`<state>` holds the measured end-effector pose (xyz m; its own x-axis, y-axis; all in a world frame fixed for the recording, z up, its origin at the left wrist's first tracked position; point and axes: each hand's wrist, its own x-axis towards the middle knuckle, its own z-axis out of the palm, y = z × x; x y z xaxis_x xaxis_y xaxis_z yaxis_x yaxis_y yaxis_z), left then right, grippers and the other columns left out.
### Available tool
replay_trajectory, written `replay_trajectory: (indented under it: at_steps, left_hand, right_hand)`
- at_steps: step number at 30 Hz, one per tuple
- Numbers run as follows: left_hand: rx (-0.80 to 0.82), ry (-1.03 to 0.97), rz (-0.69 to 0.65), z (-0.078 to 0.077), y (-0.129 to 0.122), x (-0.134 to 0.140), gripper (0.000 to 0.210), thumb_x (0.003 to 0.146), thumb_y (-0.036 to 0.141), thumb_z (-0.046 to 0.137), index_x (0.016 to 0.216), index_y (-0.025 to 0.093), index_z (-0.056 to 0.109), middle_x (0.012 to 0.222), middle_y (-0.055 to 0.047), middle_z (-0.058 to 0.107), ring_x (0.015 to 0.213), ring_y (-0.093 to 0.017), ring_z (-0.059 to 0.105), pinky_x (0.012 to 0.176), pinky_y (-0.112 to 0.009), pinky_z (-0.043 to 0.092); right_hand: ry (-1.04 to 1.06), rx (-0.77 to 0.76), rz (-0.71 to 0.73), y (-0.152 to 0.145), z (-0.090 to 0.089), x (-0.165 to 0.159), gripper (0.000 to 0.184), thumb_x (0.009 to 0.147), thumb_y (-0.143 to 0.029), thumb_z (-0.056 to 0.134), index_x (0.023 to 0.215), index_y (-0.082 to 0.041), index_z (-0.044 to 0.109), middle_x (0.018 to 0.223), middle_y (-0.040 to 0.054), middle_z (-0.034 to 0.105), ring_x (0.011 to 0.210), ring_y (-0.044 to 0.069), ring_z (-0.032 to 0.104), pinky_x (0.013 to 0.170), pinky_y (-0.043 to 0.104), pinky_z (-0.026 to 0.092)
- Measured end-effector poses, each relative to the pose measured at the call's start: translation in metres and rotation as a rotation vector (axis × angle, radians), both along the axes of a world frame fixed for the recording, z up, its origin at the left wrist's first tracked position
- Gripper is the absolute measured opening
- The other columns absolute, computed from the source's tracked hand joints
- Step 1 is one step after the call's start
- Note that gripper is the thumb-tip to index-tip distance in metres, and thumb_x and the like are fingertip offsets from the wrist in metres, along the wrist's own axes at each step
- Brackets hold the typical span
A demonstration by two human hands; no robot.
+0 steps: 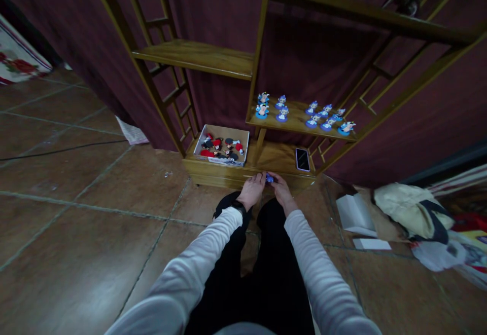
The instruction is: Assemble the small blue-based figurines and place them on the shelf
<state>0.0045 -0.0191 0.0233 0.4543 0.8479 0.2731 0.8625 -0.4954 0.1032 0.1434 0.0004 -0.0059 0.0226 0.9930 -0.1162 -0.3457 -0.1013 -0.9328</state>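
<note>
A small purple-and-blue figurine [269,178] is pinched between my two hands, in front of the shelf's lower edge. My left hand [254,189], with a dark watch at its wrist, closes on it from the left. From the right, my right hand [282,189] grips it with bent fingers; much of the figurine is hidden. Several similar figurines [282,114] stand upright in two rows on the middle shelf [297,122], blue-based ones at both ends and purple-based ones between. Left of my hands, an open cardboard box [243,145] holds several red and dark figurines [216,144].
A phone [303,159] lies on the low shelf at right. The wooden shelf unit [213,175] stands before a maroon curtain [216,10]. On the floor at right are a white box [355,214], a beige-and-dark bag [411,208] and plastic bags [437,251]. A black cable [64,149] crosses the tiles at left.
</note>
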Motion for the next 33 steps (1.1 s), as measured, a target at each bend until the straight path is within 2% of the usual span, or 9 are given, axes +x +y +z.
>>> replay_trajectory:
  at_steps: [17,28,33]
  left_hand:
    - [0.008,0.017,-0.021,-0.0014,-0.0019,0.0000,0.048,0.085,0.009,0.036,0.133,0.012,0.032,0.109,-0.016,0.053,0.098,-0.022,0.055,0.082,-0.033,0.042]
    - [-0.086,-0.038,0.002,0.0005,0.0012,-0.0017,0.045,0.087,0.016,0.035,0.132,0.014,0.030,0.109,-0.014,0.053,0.094,-0.020,0.056,0.077,-0.030,0.044]
    - [-0.087,-0.050,0.013,0.0001,0.0011,-0.0013,0.044,0.087,0.017,0.036,0.131,0.014,0.031,0.109,-0.013,0.053,0.095,-0.020,0.056,0.080,-0.030,0.044]
  right_hand:
    - [-0.056,0.021,-0.017,-0.0029,0.0020,0.0005,0.035,0.053,-0.018,0.064,0.088,-0.022,0.065,0.097,0.0018,0.067,0.090,0.018,0.058,0.080,0.033,0.047]
    - [-0.015,-0.032,0.007,-0.0011,0.0012,0.0003,0.038,0.051,-0.018,0.067,0.089,-0.022,0.064,0.093,0.0012,0.067,0.084,0.018,0.059,0.077,0.033,0.048]
    - [-0.002,-0.019,-0.005,-0.0005,0.0009,-0.0004,0.038,0.051,-0.019,0.068,0.088,-0.023,0.064,0.089,-0.0001,0.067,0.082,0.016,0.059,0.078,0.032,0.048]
